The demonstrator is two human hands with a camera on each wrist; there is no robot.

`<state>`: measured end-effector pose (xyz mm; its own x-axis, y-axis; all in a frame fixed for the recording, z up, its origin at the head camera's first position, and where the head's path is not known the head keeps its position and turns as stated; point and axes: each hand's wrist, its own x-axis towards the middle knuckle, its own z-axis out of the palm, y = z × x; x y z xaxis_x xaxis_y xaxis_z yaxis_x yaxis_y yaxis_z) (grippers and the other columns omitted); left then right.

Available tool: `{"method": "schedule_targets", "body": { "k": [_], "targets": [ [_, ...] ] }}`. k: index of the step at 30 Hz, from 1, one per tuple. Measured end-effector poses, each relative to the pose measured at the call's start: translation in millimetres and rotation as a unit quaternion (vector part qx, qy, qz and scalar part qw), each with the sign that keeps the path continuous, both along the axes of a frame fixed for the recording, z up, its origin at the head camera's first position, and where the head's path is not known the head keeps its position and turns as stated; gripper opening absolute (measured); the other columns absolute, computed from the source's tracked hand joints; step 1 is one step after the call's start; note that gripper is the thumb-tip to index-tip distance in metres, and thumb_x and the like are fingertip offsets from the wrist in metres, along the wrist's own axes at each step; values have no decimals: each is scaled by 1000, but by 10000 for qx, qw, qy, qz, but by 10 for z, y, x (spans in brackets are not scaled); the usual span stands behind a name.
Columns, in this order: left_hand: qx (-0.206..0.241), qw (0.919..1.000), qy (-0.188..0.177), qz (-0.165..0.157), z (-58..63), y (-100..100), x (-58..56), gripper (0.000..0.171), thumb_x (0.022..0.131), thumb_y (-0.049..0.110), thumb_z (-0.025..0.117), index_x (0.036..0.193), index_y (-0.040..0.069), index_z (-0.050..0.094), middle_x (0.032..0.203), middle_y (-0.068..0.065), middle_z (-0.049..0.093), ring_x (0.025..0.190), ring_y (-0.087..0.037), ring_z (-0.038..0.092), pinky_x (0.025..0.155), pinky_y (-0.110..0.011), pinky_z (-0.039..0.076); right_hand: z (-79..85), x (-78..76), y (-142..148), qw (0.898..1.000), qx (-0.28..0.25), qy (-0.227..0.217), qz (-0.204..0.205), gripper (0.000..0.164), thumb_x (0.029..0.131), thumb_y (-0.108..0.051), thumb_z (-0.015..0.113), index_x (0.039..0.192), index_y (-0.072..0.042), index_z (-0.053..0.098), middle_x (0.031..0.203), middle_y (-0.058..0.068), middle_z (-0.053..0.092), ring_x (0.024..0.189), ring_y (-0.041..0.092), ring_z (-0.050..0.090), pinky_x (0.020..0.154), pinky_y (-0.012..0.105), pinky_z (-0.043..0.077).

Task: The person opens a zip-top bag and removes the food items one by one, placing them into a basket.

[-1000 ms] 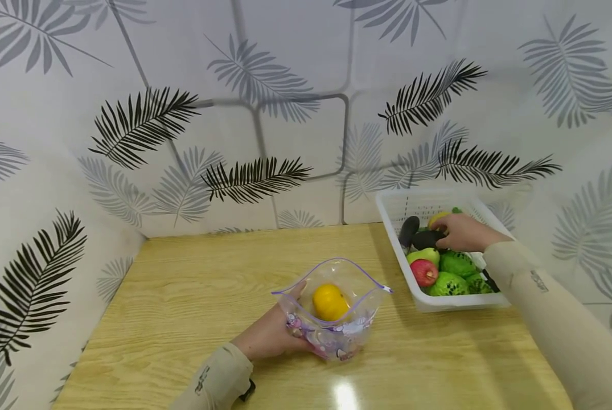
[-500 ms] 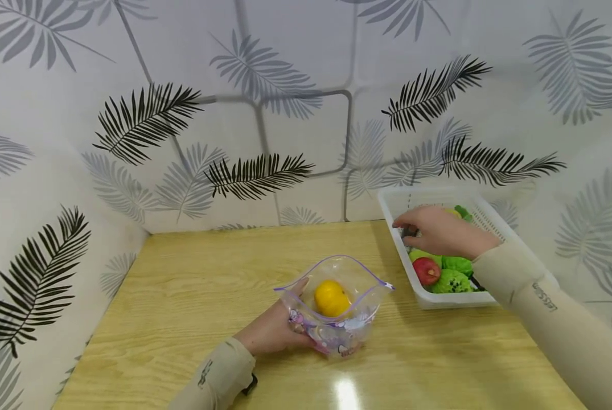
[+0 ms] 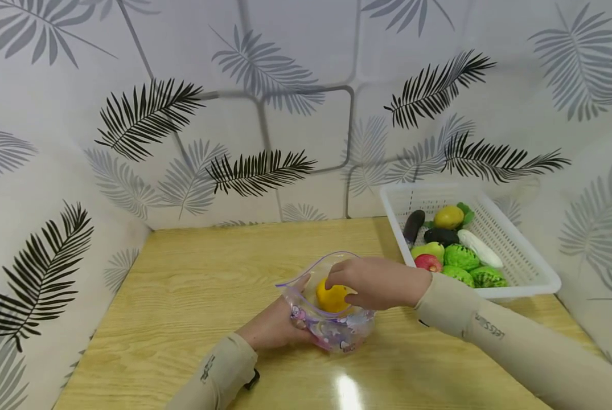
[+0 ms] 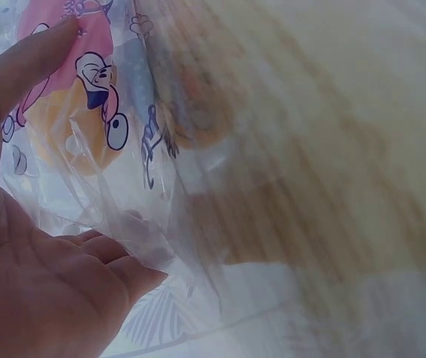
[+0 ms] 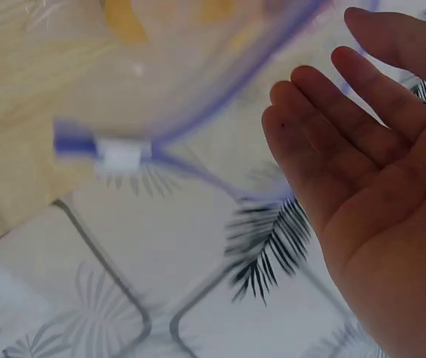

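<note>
My left hand [image 3: 285, 327] grips a clear zip bag [image 3: 331, 333] from its left side, thumb near the rim and fingers lower down. The bag has a purple zip edge, a white slider [image 5: 119, 154] and cartoon prints, and its mouth is spread wide. An orange-yellow round fruit [image 3: 328, 296] lies inside. My right hand [image 3: 374, 282] is over the mouth, fingertips overlapping the fruit in the head view. In the right wrist view its fingers are relaxed and hold nothing, beside the purple edge. The left wrist view shows the bag between thumb and fingers.
A white plastic basket [image 3: 533, 256] stands at the back right. It holds an eggplant [image 3: 414, 226], a yellow fruit [image 3: 448, 217], a pear [image 3: 428, 250], a red apple [image 3: 428, 262], several green fruits and a long white vegetable [image 3: 480, 249]. A patterned cloth wall backs the wooden table [image 3: 198, 273].
My right hand has left the basket, where it was among the dark vegetables, and moved left to the bag's mouth. My left hand keeps its grip on the bag.
</note>
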<state>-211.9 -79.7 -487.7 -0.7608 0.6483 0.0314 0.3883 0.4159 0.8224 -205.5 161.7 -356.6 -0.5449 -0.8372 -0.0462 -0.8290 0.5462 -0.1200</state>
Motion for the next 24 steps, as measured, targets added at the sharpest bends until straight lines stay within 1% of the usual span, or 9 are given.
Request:
{"method": "schedule_targets", "body": {
  "k": [1,4,6,10,12,14,17,21,24],
  "targets": [
    [1,10000,-6,-21,5,0,3,125,64,47,84,154,23,0,156,0,17,129,-13,33,110,-46,26,-45,-5,-38,9999,80,20,70,36,83,-12,72,119,-11,65,119,4,62,106,15,54,89,34,52],
    [-61,10000,16,-16,33,-7,27,125,65,47,84,154,23,0,156,-3,14,130,-16,30,110,-48,25,-146,-20,-123,9995,193,156,198,42,79,-6,75,119,-13,65,123,5,61,111,18,52,91,36,51],
    [-33,9999,67,-68,65,-10,45,124,66,44,84,154,22,-1,156,-6,15,131,-18,28,110,-51,25,-196,-24,-162,9990,266,254,256,45,77,-3,75,120,-15,65,125,6,60,113,20,51,89,38,52],
    [74,9998,36,-155,182,-12,98,124,68,36,85,154,19,-2,153,-9,24,128,-17,33,108,-53,27,-271,-24,-218,9964,545,508,398,44,81,-4,72,123,-17,62,129,7,57,114,23,49,85,43,53],
    [134,9997,-61,-194,257,-7,129,123,69,31,86,154,16,-3,150,-9,30,126,-18,36,108,-53,27,-305,-24,-240,9935,737,729,476,41,85,-8,70,124,-16,61,129,8,57,112,24,49,81,42,54],
    [136,9996,-154,-184,310,-3,154,122,70,28,85,153,15,-3,146,-8,37,123,-18,41,107,-53,29,-326,-20,-257,9894,897,1005,543,38,85,-14,72,122,-16,62,126,7,58,105,22,51,75,38,54],
    [57,9997,-178,-141,230,-9,112,122,70,32,85,153,20,-3,141,-4,45,119,-16,45,106,-51,32,-341,-19,-274,9826,1063,1404,584,36,82,-19,75,117,-17,65,116,4,61,91,19,50,65,32,53],
    [79,9998,-86,-168,98,-23,44,124,67,37,85,152,30,-4,136,3,49,114,-10,49,103,-49,36,-364,-33,-303,9746,1079,1858,635,27,82,-25,75,107,-19,69,102,2,60,79,17,47,56,28,49],
    [284,9990,-19,-342,140,-23,55,122,68,33,85,152,32,-4,136,3,49,114,-12,48,103,-50,36,-401,-42,-333,9656,1110,2259,647,24,81,-29,75,102,-19,70,99,2,59,77,17,48,54,27,50]
  ]
}}
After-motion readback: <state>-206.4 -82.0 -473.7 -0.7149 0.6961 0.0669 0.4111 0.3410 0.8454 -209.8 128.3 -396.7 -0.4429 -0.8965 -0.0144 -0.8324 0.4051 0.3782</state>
